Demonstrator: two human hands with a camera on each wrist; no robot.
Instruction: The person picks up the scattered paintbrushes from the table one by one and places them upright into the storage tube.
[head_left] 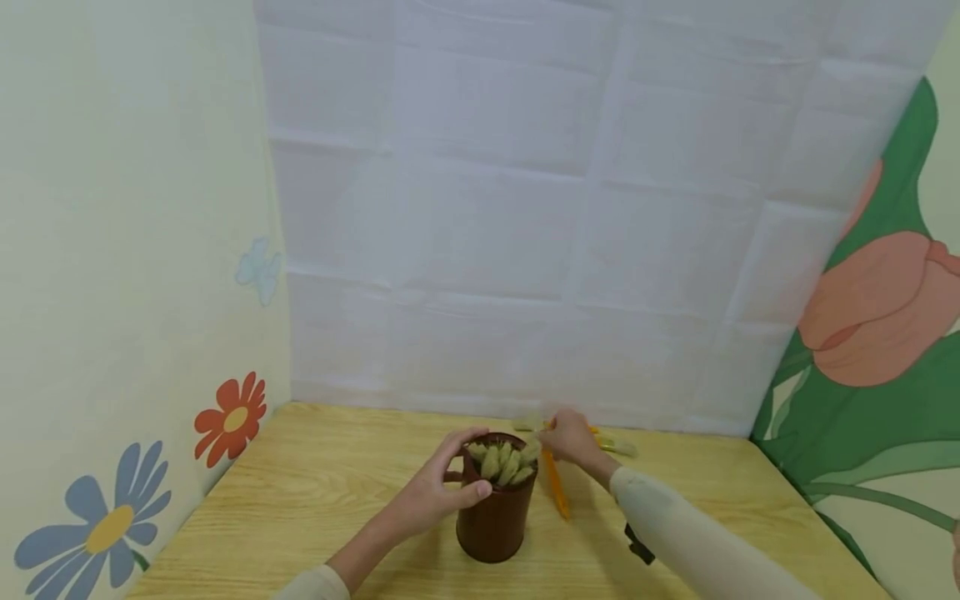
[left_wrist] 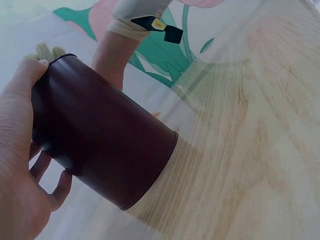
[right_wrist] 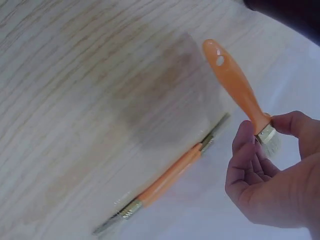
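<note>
A dark brown cup [head_left: 495, 512] [left_wrist: 100, 135] stands upright on the wooden table [head_left: 315, 492], with several brushes [head_left: 501, 462] inside it, bristles up. My left hand [head_left: 442, 487] [left_wrist: 22, 165] grips the cup near its rim. Just right of the cup, my right hand [head_left: 573, 440] [right_wrist: 272, 170] pinches an orange-handled brush [head_left: 556, 487] [right_wrist: 235, 82] at its metal ferrule, handle pointing away from the palm. Another orange brush [right_wrist: 167, 177] lies flat on the table beneath that hand; in the head view its bristle end [head_left: 618, 447] shows beyond the hand.
A white creased backdrop [head_left: 525, 208] stands behind the table. A flower-decorated wall [head_left: 135, 333] runs along the left and a tulip-painted wall [head_left: 877, 333] along the right. Bare wood [left_wrist: 260, 150] stretches in front of the cup.
</note>
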